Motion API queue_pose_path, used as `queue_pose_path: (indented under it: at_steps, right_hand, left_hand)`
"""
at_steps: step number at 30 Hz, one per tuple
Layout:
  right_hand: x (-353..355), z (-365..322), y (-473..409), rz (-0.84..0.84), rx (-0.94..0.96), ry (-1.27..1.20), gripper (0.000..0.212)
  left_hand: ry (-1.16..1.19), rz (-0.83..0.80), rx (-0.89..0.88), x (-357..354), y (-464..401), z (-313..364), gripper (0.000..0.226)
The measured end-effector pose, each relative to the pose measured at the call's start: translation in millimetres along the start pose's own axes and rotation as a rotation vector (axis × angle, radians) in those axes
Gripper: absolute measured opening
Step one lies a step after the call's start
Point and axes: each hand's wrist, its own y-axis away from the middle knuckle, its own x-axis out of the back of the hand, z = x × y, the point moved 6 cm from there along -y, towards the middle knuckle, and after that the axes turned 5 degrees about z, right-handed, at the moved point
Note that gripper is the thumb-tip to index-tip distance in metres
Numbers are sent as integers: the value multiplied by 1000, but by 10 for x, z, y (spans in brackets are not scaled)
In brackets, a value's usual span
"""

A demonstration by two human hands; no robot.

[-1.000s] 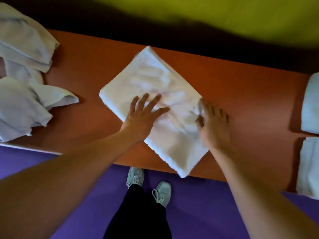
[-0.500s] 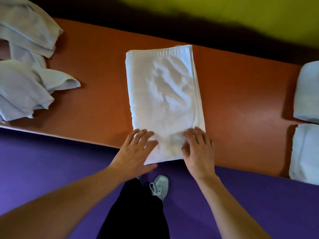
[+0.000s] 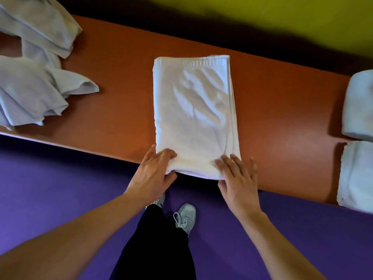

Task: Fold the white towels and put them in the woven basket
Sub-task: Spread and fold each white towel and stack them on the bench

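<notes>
A white towel [image 3: 193, 110] lies folded into a long rectangle on the orange table [image 3: 282, 122], its short near edge at the table's front edge. My left hand [image 3: 153, 174] holds the near left corner, fingers on top and thumb under the edge. At the near right corner, my right hand [image 3: 238, 178] has its fingers spread on top, partly on the table, with the thumb tucked below the edge. No woven basket is in view.
Crumpled white towels [image 3: 30, 93] lie in a heap at the table's left end. Two folded white towels [image 3: 359, 106] sit at the right end. My legs and grey shoes [image 3: 185, 215] stand on the purple floor [image 3: 60, 188] below the table's front edge.
The towel has turned from diagonal to lengthwise. Both hands slid from its middle to its near edge and moved apart to the corners, thumbs now under the edge.
</notes>
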Motion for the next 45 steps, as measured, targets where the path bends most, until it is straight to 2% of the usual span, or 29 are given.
queue_pose_path:
  at_steps: [2, 5, 8, 10, 12, 14, 16, 17, 22, 26, 27, 29, 30, 34, 36, 38, 41, 45]
  right_hand:
    - [129, 41, -22, 42, -35, -105, 45]
    - [351, 64, -61, -106, -134, -359, 30]
    - [644, 83, -43, -259, -356, -755, 20]
    - [798, 86, -51, -233, -479, -1070, 20]
    - [852, 90, -80, -224, -527, -1277, 30]
    - [798, 9, -97, -339, -488, -1390, 37]
    - [668, -61, -114, -414, -473, -1339, 37]
    - [611, -74, -161, -390, -485, -1274, 32]
    - [455, -67, -554, -108, -596, -1143, 13]
    - [284, 0, -796, 4, -684, -1055, 10]
    - [208, 15, -821, 5, -705, -1010, 11]
    - [61, 28, -839, -24, -743, -914, 20]
    - [7, 28, -842, -42, -760, -870, 27]
    - [-63, 64, -739, -41, -872, -813, 46]
    - [-20, 60, -537, -23, -937, -747, 65]
    - [78, 64, -262, 60, -1035, -685, 69]
    - [136, -42, 192, 119, -1292, -790, 44]
    - [-84, -507, 367, -44, -1409, -1205, 17]
  left_hand:
    - [160, 36, 218, 187, 32, 25, 23]
    - [260, 96, 458, 343, 126, -26, 12]
    - [325, 182, 540, 494, 193, -77, 22]
    - [373, 231, 577, 598, 212, -81, 29]
    - [397, 288, 574, 692, 190, -74, 30]
    - [423, 345, 585, 756, 131, -115, 33]
    - [423, 366, 610, 768, 38, -210, 35]
    - [415, 365, 625, 764, -16, -268, 37]
    - [417, 378, 670, 797, -334, -494, 43]
    - [439, 320, 656, 793, -573, -543, 28]
    - [364, 283, 625, 770, -598, -567, 32]
    - [191, 212, 554, 678, -580, -616, 60]
    - [143, 180, 553, 615, -536, -651, 65]
    - [153, 110, 682, 412, -324, -811, 68]
    - [-1, 125, 551, 463, -323, -758, 68]
    - [-215, 140, 346, 536, -381, -649, 66]
    - [-338, 130, 132, 606, -558, -484, 63]
    - [-369, -93, 57, 531, -843, -550, 67]
